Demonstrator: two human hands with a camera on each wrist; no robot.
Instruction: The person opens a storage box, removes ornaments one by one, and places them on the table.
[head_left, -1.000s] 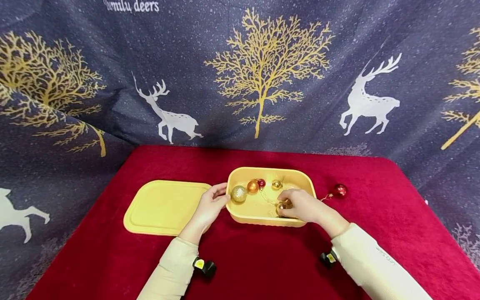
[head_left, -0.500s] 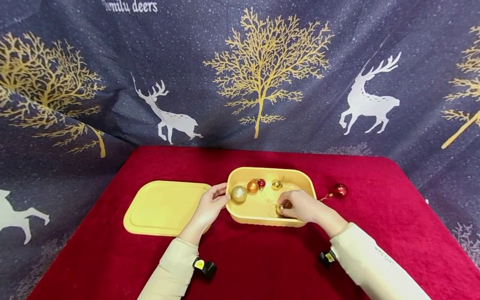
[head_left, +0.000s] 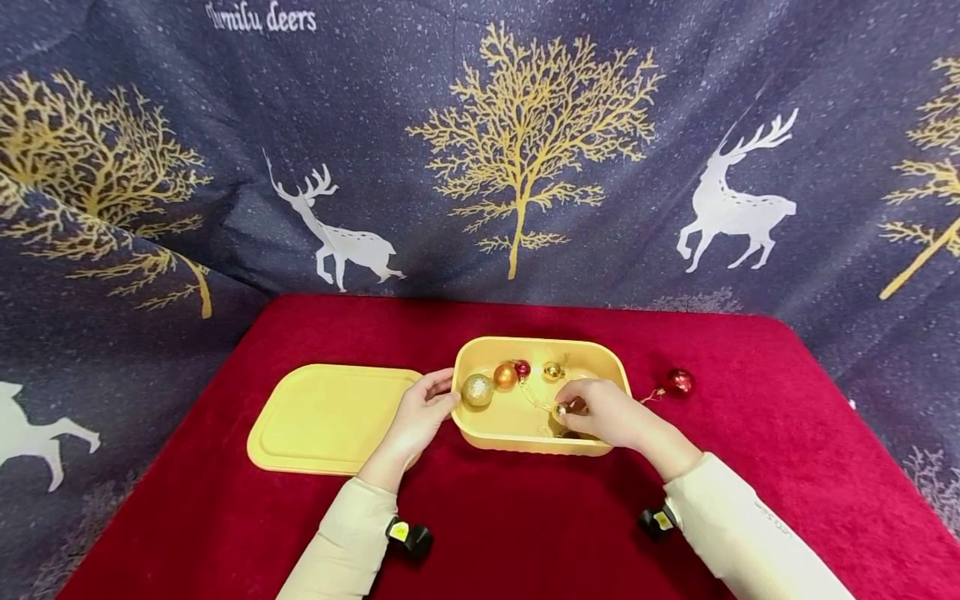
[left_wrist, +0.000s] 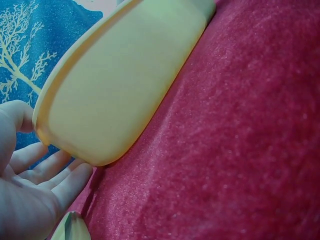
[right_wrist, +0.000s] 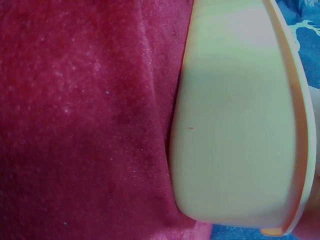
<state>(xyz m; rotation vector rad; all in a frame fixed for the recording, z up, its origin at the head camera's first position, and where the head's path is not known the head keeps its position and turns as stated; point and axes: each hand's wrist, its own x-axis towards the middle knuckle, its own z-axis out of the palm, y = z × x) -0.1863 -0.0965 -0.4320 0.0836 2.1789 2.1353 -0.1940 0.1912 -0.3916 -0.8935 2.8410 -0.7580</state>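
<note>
A yellow plastic box (head_left: pixel 510 445) stands on the red cloth with its top uncovered. Around its left end my left hand (head_left: pixel 422 414) holds on, thumb at the rim and fingers along the outer wall. Inside the right half, my right hand (head_left: pixel 603 411) pinches a small gold Christmas ball (head_left: pixel 559 410) between thumb and fingers. Also in the box lie a glittery gold ball (head_left: pixel 477 390), an orange ball (head_left: pixel 506 375), a small dark red ball (head_left: pixel 522 368) and another shiny gold ball (head_left: pixel 552 371). The box wall (right_wrist: pixel 235 120) hides most of the right hand in the right wrist view.
Left of the box lies a flat yellow lid (head_left: pixel 330 419), partly behind the left hand. To the right, a shiny red ball (head_left: pixel 679 382) with a gold cord rests on the cloth (head_left: pixel 510 533). A dark printed curtain (head_left: pixel 600 267) hangs behind the table.
The gold ball at my right fingertips has come up slightly and shows more clearly. My left hand and the box stay in place.
</note>
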